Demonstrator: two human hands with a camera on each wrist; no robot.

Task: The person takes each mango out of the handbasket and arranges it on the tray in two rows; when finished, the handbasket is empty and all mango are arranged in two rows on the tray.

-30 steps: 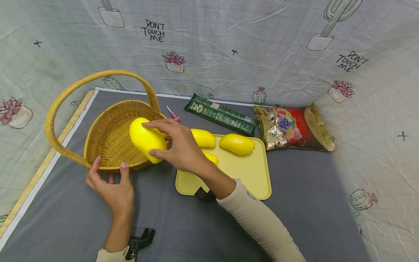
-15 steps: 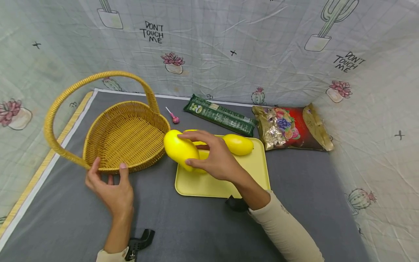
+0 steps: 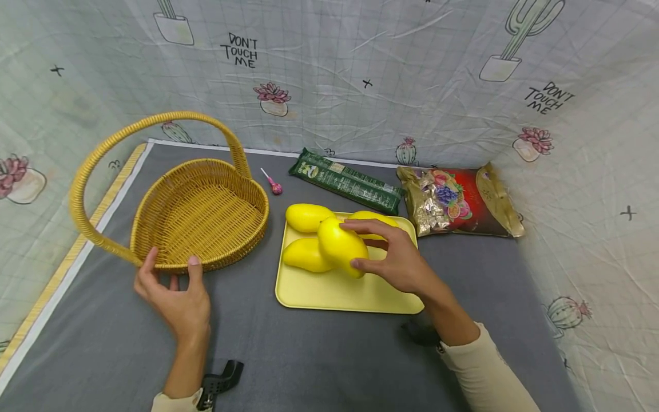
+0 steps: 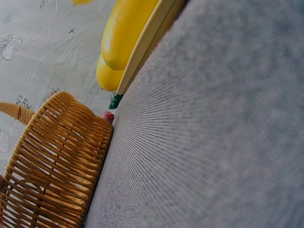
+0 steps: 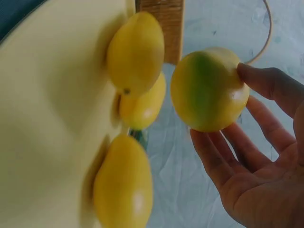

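Observation:
My right hand (image 3: 404,263) holds a yellow mango (image 3: 340,245) between thumb and fingers above the pale yellow tray (image 3: 324,293). In the right wrist view that mango (image 5: 204,92) shows a green patch and hangs apart from the others. Three more mangoes lie on the tray: one at the back left (image 3: 308,218), one at the front left (image 3: 307,255), and one at the back right (image 3: 373,216), partly hidden by my hand. On the left, my left hand (image 3: 177,303) grips the near rim of the woven basket (image 3: 201,220), whose inside holds nothing.
Behind the tray lies a long green packet (image 3: 347,181). A red and gold bag (image 3: 460,200) lies at the back right. Between basket and packet is a pink lollipop (image 3: 276,187). The tall basket handle (image 3: 159,117) arches over its left and back.
My right hand has carried the mango from over the basket rightward to above the tray. The left hand and the basket have stayed in place.

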